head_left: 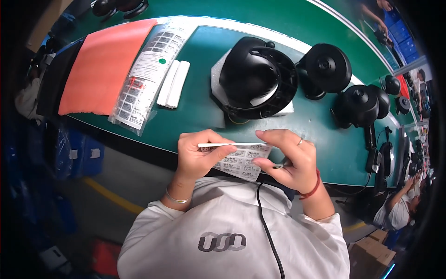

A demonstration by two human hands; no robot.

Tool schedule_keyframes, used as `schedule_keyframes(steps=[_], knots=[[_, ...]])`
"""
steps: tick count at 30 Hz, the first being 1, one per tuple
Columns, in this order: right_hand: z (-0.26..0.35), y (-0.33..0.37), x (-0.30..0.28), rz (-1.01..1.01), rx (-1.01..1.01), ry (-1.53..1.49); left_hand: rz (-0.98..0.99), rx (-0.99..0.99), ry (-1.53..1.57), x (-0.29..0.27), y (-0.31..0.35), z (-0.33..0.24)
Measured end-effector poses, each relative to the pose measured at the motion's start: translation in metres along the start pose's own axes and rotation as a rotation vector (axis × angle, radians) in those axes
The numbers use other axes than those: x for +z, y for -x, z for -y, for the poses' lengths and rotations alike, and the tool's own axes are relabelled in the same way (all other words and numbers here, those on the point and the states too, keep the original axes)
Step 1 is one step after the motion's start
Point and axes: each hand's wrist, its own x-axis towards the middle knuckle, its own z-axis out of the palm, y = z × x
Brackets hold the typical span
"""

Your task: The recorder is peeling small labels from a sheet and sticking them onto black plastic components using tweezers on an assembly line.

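Observation:
My left hand (197,156) and my right hand (288,160) both grip a small white sheet of printed labels (239,160) close to my chest, above the near edge of the green table (320,144). The left thumb and fingers pinch the sheet's upper left edge. On the right, my fingers pinch its right edge and also hold a thin dark tool (280,165). A black dome-shaped device (255,76) rests on a white pad (218,79) just beyond my hands.
A clear bag of label sheets (146,74) and a red-orange sheet (104,65) lie at the left, two white strips (174,83) beside them. More black dome devices (327,67) (360,107) line the right side. Another person (399,207) works at the lower right. Cardboard boxes (371,251) stand on the floor.

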Motion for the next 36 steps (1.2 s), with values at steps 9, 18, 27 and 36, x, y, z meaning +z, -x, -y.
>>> schedule_keyframes(steps=[9, 18, 27, 36], knots=[[-0.021, 0.029, 0.014, -0.196, -0.266, -0.004, 0.095, 0.592, -0.277, 0.015, -0.002, -0.007], [-0.027, 0.036, 0.009, -0.285, -0.162, -0.191, 0.194, 0.446, -0.179, 0.017, 0.001, -0.020], [-0.018, 0.034, -0.004, -0.103, 0.118, -0.312, 0.031, 0.006, 0.059, 0.014, 0.020, 0.005], [-0.036, 0.037, -0.003, -0.093, 0.080, -0.214, 0.019, -0.090, 0.015, 0.023, 0.012, -0.004]])
